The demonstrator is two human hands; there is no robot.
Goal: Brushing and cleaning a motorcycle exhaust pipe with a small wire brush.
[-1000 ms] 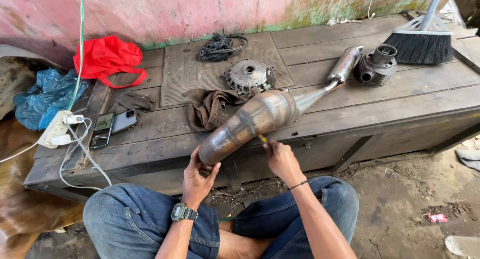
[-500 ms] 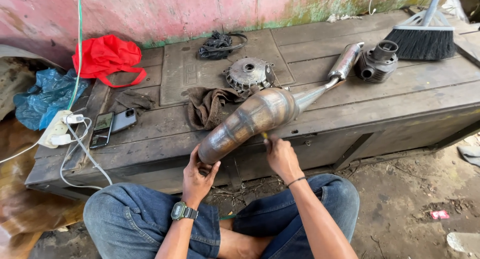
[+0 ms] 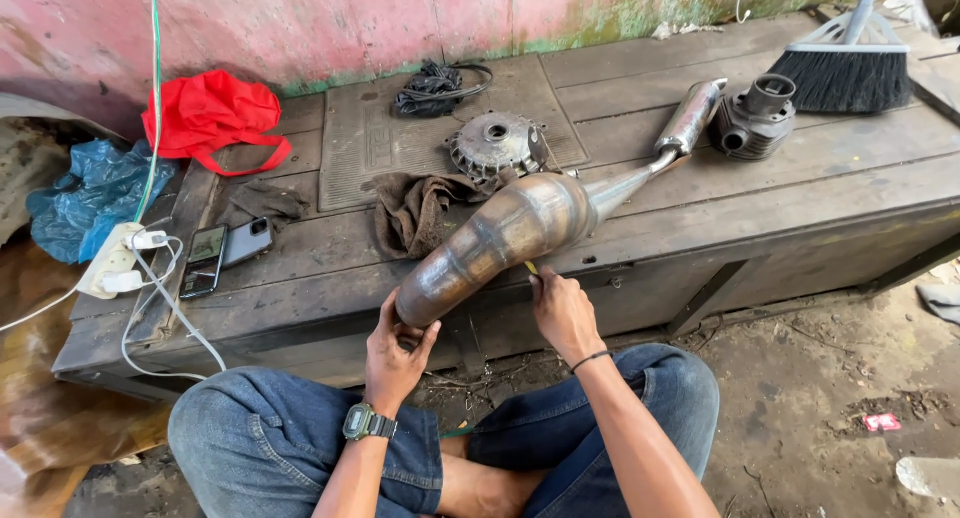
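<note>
Rusty exhaust expansion chamber (image 3: pixel 505 240) unmoved since before; left hand (image 3: pixel 398 350) clasps its wide mouth, right hand (image 3: pixel 562 310) pinches a yellow tool (image 3: pixel 530 267) alongside.

Left hand (image 3: pixel 398 350) cupped upward, fingers curled; right hand (image 3: pixel 562 310) seemingly pinched closed, wrist bent.

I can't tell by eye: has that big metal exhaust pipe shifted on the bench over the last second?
No. The exhaust pipe lies as before, its thin end by the grey cylinder part, its body beside the brown rag.
</note>
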